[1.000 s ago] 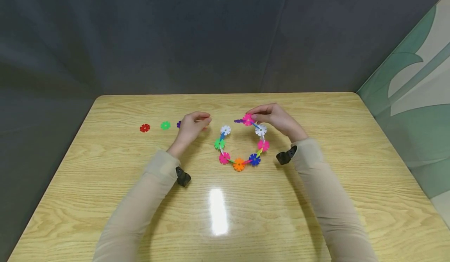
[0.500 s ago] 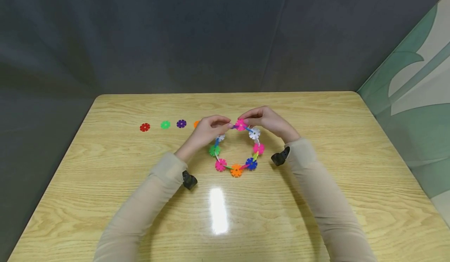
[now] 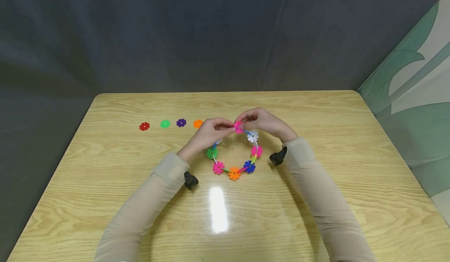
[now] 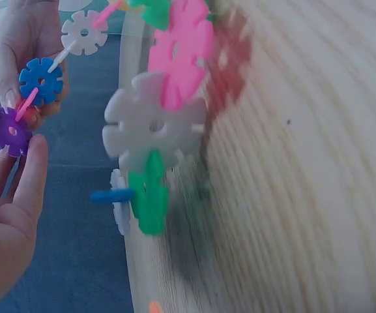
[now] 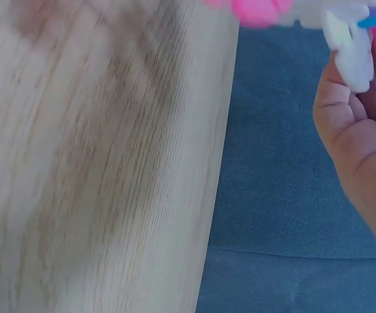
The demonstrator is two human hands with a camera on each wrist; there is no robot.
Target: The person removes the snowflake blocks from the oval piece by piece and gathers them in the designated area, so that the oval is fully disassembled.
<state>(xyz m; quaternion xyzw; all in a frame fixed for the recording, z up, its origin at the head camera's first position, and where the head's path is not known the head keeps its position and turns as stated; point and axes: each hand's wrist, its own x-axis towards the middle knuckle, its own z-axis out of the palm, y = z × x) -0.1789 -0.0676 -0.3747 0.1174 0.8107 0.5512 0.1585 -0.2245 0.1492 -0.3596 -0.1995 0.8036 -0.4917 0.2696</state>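
A chain of notched plastic snowflake discs hangs in a curve between my hands. My left hand (image 3: 206, 134) pinches the purple snowflake disc (image 4: 10, 134) at one end, plain in the left wrist view. Right beside it, my right hand (image 3: 266, 124) grips the pink snowflake disc (image 3: 238, 127) joined to that purple one. Below the hands the chain loops toward me, with an orange disc (image 3: 234, 173) lowest and a blue disc (image 3: 249, 167) to its right. A white disc at the other end is partly hidden behind my left hand; a green disc (image 3: 212, 153) hangs near it.
Loose discs lie in a row at the back left of the wooden table (image 3: 105, 168): red (image 3: 144, 126), green (image 3: 165, 124), purple (image 3: 181, 122) and orange (image 3: 198, 124). The orange one is close to my left hand. A dark curtain (image 3: 225, 35) hangs behind the table.
My left hand has come right and taken hold of the purple disc. My right hand and the chain have shifted left and slightly toward me. The loose purple and orange discs have come into sight.
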